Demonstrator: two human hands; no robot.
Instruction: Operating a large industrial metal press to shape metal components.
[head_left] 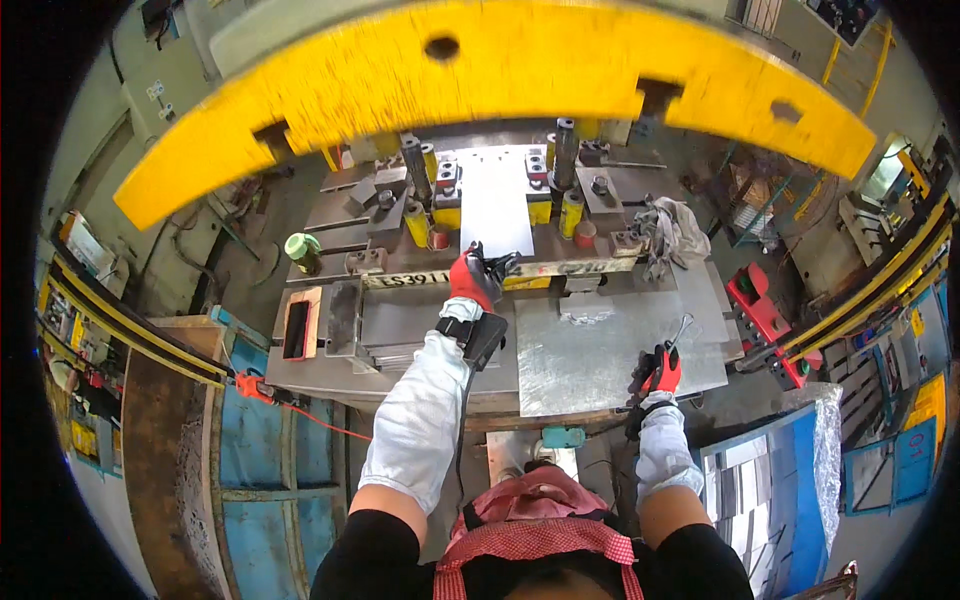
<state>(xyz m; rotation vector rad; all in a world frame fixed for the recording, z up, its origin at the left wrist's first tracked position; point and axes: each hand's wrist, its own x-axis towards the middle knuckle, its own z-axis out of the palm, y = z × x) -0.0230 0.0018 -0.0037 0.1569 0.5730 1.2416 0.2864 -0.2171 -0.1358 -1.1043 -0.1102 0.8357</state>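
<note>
My left hand (476,279), in a red and black glove, reaches to the near edge of a bright metal sheet (497,195). Its dark fingers close on that edge, though the grip is partly hidden. The sheet extends away from me into a press die between upright posts. Lower right, my gloved right hand (661,371) is closed round a thin metal tool with a loop-shaped end (685,322), which points away from me. That hand is over the right part of a wide, flat metal plate (570,365) on the bench.
A yellow press beam (540,60) spans the top. Left are a green-capped bottle (301,247), stacked plates (405,320) and an open dark box (298,328). Right are a grey rag (675,235) and a red control box (765,315). A blue rack (265,440) stands at lower left.
</note>
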